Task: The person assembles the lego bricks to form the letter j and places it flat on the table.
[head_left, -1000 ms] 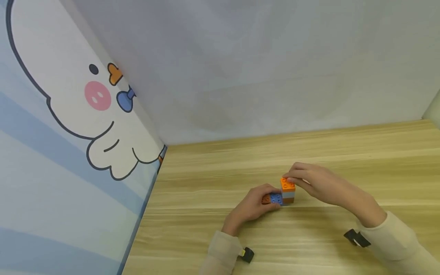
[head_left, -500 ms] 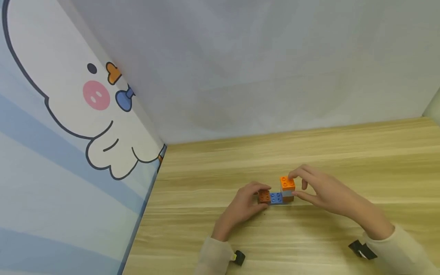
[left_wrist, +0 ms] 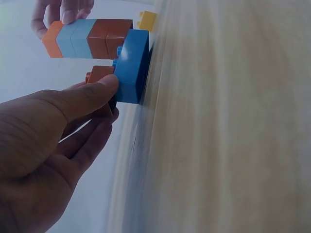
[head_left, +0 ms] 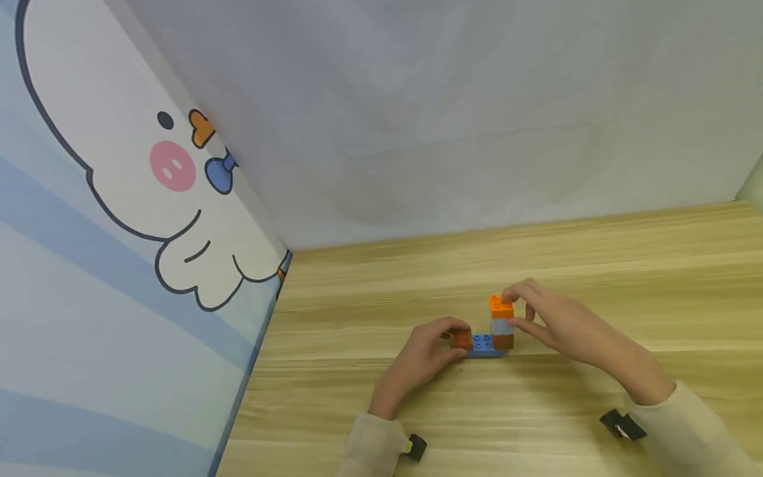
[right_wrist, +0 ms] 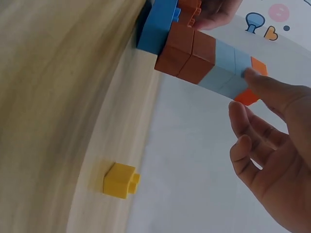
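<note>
A long blue toy brick forms the base of a small build on the wooden table. At its left end sits a low brown brick, pinched between the thumb and fingers of my left hand. From the right end rises a brick tower: brown at the bottom, light blue above, an orange brick on top. My right hand grips the tower near its top, thumb on its side and index finger at the orange brick. Blue studs show between the tower and the low brown brick.
A single yellow brick stands on the table beyond the tower. Behind the table rises a pale grey wall. A panel with a cartoon bird borders the left side.
My left hand has shifted left along the build, uncovering the brown brick and blue studs. My right thumb has moved down onto the tower's side. More of the build's front faces shows now.
</note>
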{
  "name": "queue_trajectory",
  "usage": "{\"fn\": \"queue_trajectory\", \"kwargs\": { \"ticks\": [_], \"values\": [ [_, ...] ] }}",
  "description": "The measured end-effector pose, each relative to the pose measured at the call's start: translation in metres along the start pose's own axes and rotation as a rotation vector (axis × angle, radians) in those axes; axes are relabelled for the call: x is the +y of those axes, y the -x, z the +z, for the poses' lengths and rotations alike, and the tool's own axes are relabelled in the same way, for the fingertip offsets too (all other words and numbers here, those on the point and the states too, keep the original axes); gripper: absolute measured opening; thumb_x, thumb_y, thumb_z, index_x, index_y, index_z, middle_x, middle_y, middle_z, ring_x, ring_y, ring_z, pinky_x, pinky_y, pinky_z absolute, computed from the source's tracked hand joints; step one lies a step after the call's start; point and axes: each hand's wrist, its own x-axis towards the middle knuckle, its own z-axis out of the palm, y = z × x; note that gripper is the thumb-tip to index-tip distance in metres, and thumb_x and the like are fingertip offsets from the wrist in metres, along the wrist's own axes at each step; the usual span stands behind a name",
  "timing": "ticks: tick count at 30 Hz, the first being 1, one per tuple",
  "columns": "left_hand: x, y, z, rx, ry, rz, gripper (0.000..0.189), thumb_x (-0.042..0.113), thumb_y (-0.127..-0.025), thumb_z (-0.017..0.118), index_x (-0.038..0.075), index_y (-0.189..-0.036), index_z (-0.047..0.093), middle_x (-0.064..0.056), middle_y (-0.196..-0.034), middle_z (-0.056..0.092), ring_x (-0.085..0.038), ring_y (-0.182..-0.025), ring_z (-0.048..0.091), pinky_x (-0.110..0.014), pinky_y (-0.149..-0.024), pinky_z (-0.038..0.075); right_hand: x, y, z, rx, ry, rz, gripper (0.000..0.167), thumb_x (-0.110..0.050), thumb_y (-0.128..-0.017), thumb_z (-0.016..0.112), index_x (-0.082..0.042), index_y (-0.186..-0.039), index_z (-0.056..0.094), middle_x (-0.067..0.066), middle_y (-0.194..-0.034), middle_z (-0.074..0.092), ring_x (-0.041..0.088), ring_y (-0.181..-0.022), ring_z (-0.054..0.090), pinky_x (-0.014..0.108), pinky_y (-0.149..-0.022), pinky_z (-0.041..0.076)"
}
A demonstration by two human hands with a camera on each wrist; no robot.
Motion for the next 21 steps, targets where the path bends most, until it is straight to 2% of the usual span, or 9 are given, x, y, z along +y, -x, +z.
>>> {"fn": "queue_trajectory", "kwargs": {
  "ticks": [6,14,17,21],
  "values": [
    [-0.001,-0.001,-0.001,-0.025,-0.007,0.013,0.034,0.015,-0.098,0.068,0.010,-0.131,0.063,-0.004,-0.129,0.071,-0.013,-0.115,0.068,-0.023,-0.102,0.053,0.009,-0.011,-0.005,-0.076,0.001,0.086,0.033,-0.020,-0.097,0.071,-0.014,-0.127,0.058,0.003,-0.115,0.070,0.006,-0.082,0.058,0.023,-0.067,0.050],
    [-0.001,0.000,-0.001,-0.016,-0.124,0.045,0.034,0.020,-0.101,0.064,0.008,-0.132,0.066,-0.006,-0.133,0.067,-0.020,-0.125,0.062,-0.032,-0.110,0.049,0.020,-0.023,-0.002,-0.173,-0.052,0.159,0.033,-0.024,-0.102,0.065,-0.009,-0.130,0.057,0.011,-0.119,0.070,0.009,-0.083,0.060,0.027,-0.068,0.051],
    [0.001,0.000,-0.001,-0.013,-0.165,0.042,0.033,0.024,-0.101,0.064,0.010,-0.130,0.068,-0.003,-0.129,0.070,-0.019,-0.124,0.063,-0.034,-0.110,0.048,0.024,-0.027,0.002,-0.196,-0.082,0.177,0.033,-0.024,-0.102,0.063,-0.007,-0.130,0.057,0.012,-0.116,0.071,0.011,-0.085,0.064,0.031,-0.071,0.054],
    [0.004,0.000,-0.001,-0.032,-0.167,0.008,0.032,0.026,-0.102,0.062,0.011,-0.129,0.069,-0.002,-0.126,0.073,-0.016,-0.121,0.066,-0.030,-0.108,0.050,0.032,-0.031,0.010,-0.237,-0.117,0.195,0.032,-0.023,-0.103,0.062,-0.003,-0.128,0.059,0.010,-0.106,0.073,0.013,-0.084,0.066,0.035,-0.073,0.057]
  ]
}}
